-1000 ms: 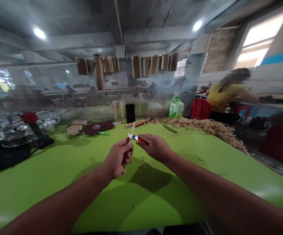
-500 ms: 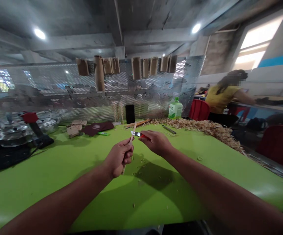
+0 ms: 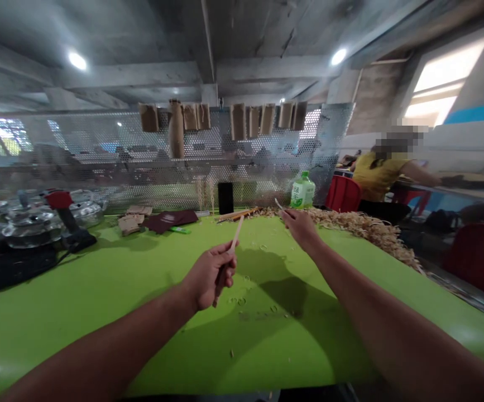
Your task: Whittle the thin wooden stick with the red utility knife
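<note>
My left hand (image 3: pixel 210 274) is closed around a thin, pale wooden stick (image 3: pixel 237 233), whose upper end points up and away and whose lower end shows beneath the fist. To the right and farther off, my right hand (image 3: pixel 301 228) is closed on a knife (image 3: pixel 279 205). Only the knife's narrow tip part shows past the fingers; the handle is hidden in my grip. The blade is apart from the stick. Small curled shavings (image 3: pixel 242 301) lie on the green tabletop (image 3: pixel 149 312) under my hands.
A heap of wood shavings (image 3: pixel 367 223) runs along the right edge. A green bottle (image 3: pixel 303 190), a black phone (image 3: pixel 225 198), and dark red sandpaper-like sheets (image 3: pixel 170 221) stand or lie at the back. Metal kettles (image 3: pixel 30 223) and a red-and-black tool (image 3: pixel 66 215) are left. A person (image 3: pixel 379 167) sits right.
My right hand has drawn the knife away from the stick, to the right, and turned its tip upward. My left hand still grips the stick, a little farther right. The view has shifted slightly.
</note>
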A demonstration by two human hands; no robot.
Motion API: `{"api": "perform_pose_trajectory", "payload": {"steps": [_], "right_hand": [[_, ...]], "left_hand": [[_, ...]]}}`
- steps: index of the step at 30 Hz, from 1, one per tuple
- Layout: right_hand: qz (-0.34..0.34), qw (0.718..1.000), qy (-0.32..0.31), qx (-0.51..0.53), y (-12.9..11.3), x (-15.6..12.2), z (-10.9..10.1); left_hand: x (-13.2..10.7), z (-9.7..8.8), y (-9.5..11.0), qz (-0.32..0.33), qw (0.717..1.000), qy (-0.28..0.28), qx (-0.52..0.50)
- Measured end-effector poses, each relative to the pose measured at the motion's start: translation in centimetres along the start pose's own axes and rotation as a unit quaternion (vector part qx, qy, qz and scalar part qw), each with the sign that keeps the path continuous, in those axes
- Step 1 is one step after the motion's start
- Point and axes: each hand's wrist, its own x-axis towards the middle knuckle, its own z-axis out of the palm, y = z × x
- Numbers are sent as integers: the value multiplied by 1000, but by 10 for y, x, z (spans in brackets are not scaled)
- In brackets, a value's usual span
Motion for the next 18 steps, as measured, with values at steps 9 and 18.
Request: {"api": "perform_pose_trajectory", "payload": {"steps": [9, 18], "right_hand": [[109, 909, -164, 368, -47, -42, 28], [141, 831, -220, 491, -59, -54, 35]], "left_hand": [[14, -9, -3, 17, 998, -49, 22], [21, -10, -4, 9, 989, -88, 117]]}}
